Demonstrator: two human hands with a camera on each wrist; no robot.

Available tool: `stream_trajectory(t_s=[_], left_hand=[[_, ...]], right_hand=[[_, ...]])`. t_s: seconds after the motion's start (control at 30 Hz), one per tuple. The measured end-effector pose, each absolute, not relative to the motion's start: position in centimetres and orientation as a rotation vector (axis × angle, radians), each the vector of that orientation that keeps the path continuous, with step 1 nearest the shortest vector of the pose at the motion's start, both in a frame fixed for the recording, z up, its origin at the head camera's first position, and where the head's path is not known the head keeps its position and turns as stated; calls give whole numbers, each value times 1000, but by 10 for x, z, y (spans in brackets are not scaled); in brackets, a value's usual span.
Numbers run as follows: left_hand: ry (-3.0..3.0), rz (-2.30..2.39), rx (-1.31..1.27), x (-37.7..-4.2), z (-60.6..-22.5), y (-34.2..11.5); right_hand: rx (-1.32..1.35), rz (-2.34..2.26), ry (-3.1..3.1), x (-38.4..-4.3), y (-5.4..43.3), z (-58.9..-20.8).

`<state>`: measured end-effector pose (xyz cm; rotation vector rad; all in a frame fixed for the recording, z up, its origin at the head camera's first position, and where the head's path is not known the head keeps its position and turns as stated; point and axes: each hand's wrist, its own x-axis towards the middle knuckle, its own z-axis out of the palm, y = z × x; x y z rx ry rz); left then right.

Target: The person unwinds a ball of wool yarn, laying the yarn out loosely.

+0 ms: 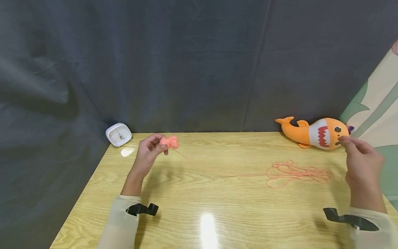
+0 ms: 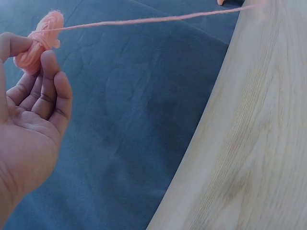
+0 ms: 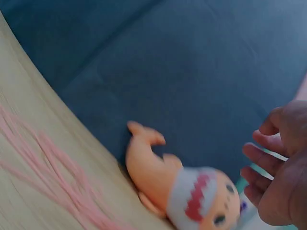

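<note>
Between thumb and fingers, my left hand (image 1: 148, 154) pinches a small wound bundle of coral-pink yarn (image 1: 169, 142), held up over the left part of the table. In the left wrist view, a single strand runs from the bundle (image 2: 41, 42) out to the right. It leads across the tabletop to a loose, looped heap of the same yarn (image 1: 295, 173). My right hand (image 1: 363, 162) is raised right of that heap, its fingers loosely bent. No yarn shows between those fingers in the right wrist view, and the hand overlaps the orange plush shark (image 1: 323, 134) in the head view.
A white clock (image 1: 119, 135) stands at the back left corner of the wooden table (image 1: 248, 207). Dark cloth (image 1: 186, 69) hangs along the back and left side. At the right is a pale curtain with green leaf shapes (image 1: 380, 114).
</note>
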<state>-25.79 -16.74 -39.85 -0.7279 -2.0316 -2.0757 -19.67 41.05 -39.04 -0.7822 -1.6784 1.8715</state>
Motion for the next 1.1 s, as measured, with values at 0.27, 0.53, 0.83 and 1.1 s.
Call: stream_trajectory(t_s=[0.27,0.53,0.83,1.1], left_hand=[[-2006,-2132,-756,-259,-401,-163],[-1986,-2145,-789,-261,-401,-161],[-2003,-2129,-785,-260,-401,-162],[-1993,-2149,-788,-258,-400,-161]], right_hand=[[-70,2064,-1702,-203,332,-385],[287,2053,-2005,-221,242,-398],[433,2051,-2178,-229,154,-412],[527,2150,-2160,-233,100,-427]])
